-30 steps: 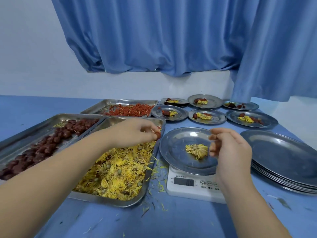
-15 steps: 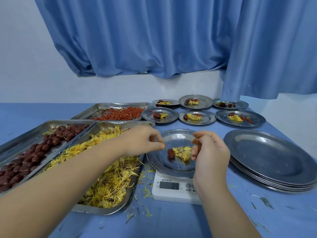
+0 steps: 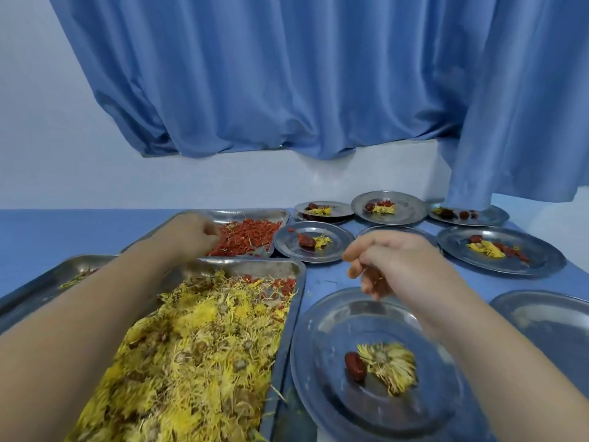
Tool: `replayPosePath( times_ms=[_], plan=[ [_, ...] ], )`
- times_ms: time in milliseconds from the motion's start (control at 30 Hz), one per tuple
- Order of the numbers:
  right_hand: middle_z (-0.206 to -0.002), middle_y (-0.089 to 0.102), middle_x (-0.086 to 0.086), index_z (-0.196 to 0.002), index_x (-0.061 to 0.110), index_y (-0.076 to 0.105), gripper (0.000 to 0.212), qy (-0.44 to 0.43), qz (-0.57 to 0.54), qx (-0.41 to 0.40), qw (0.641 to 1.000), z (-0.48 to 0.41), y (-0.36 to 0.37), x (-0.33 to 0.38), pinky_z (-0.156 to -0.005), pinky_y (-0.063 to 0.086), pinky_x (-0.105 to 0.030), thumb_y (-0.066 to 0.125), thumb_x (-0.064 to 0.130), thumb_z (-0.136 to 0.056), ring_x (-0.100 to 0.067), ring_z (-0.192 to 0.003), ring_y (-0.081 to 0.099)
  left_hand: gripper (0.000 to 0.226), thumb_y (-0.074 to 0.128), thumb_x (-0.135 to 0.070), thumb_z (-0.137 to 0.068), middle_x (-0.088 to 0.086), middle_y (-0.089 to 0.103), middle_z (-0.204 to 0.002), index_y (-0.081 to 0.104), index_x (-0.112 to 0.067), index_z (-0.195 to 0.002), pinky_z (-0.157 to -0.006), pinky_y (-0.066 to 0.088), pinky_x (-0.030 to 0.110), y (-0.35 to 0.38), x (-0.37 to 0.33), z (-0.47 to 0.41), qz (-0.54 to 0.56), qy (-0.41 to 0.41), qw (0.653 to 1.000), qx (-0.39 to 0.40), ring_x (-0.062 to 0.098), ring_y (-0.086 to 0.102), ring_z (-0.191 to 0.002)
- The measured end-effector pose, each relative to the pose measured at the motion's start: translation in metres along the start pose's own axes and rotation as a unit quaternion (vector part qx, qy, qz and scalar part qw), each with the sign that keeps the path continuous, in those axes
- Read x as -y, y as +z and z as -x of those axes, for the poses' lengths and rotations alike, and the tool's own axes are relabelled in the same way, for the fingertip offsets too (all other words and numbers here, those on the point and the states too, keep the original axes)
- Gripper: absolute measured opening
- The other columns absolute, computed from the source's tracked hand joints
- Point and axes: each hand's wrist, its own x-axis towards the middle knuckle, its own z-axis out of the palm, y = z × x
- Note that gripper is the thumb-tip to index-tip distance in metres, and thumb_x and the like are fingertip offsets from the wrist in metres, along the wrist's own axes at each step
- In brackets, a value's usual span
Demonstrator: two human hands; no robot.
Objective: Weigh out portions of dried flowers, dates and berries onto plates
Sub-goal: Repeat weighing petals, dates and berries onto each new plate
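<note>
Presently we record the left hand point(image 3: 191, 232) down among the berries point(image 3: 251, 232), its fingers' grip indeterminable, the right hand point(image 3: 398, 263) loosely curled, empty; we judge berries light, best pinched.

No readable text, numbers or brand marks in view: nothing legible on the rectangular steel trays point(image 3: 255, 266), round steel plates point(image 3: 334, 393) or blue curtain point(image 3: 287, 74).
</note>
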Motion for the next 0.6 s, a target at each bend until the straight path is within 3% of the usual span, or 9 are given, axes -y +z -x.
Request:
replayPosePath(
  times_ms=[100,233,333,467,600],
  plan=[
    [-0.063,0.069,-0.002,-0.068,0.02,0.072,0.038,-0.026,0.055,0.002,0.998,-0.012,-0.002,-0.007,-0.044,0.045,-0.022,0.045,-0.001,-0.084,-0.012,-0.047,0.055,0.019,0.056,-0.023,-0.094,-0.003,0.069,-0.106,0.073,-0.023,-0.102,-0.079,0.04,0.027,0.018,0.009,-0.032,-0.001,-0.01,1.0,0.019,0.006,0.054,-0.084],
    [-0.061,0.068,0.002,-0.068,0.027,0.072,0.039,-0.06,0.067,-0.06,0.994,-0.024,-0.013,-0.013,-0.047,0.045,-0.025,0.047,0.001,-0.082,-0.009,-0.046,0.055,0.026,0.053,-0.027,-0.097,0.001,0.063,-0.128,0.069,-0.019,-0.116,-0.1,0.041,0.034,0.045,0.01,-0.063,-0.014,-0.026,0.997,0.065,0.019,0.056,-0.114],
    [-0.059,0.067,0.001,-0.068,0.026,0.072,0.037,-0.068,0.043,-0.113,0.99,-0.029,-0.016,-0.019,-0.046,0.044,-0.026,0.049,0.001,-0.082,-0.009,-0.044,0.052,0.028,0.052,-0.026,-0.098,0.002,0.059,-0.134,0.067,-0.02,-0.121,-0.103,0.037,0.034,0.06,0.018,-0.079,-0.028,-0.036,0.995,0.091,0.021,0.052,-0.121],
    [-0.06,0.067,0.003,-0.07,0.027,0.071,0.033,-0.09,0.071,-0.109,0.987,-0.029,-0.014,-0.022,-0.049,0.047,-0.029,0.049,0.005,-0.08,-0.007,-0.044,0.052,0.042,0.057,-0.023,-0.096,0.008,0.046,-0.148,0.054,-0.019,-0.138,-0.113,0.031,0.039,0.071,0.027,-0.097,-0.028,-0.053,0.993,0.099,0.027,0.044,-0.133],
    [-0.061,0.067,0.002,-0.068,0.026,0.072,0.034,-0.101,0.073,-0.118,0.985,-0.032,-0.019,-0.022,-0.047,0.046,-0.03,0.048,0.004,-0.078,-0.008,-0.045,0.052,0.054,0.062,-0.023,-0.093,0.007,0.041,-0.152,0.046,-0.023,-0.144,-0.116,0.026,0.043,0.079,0.026,-0.107,-0.041,-0.082,0.984,0.155,0.029,0.039,-0.136]
  ],
)
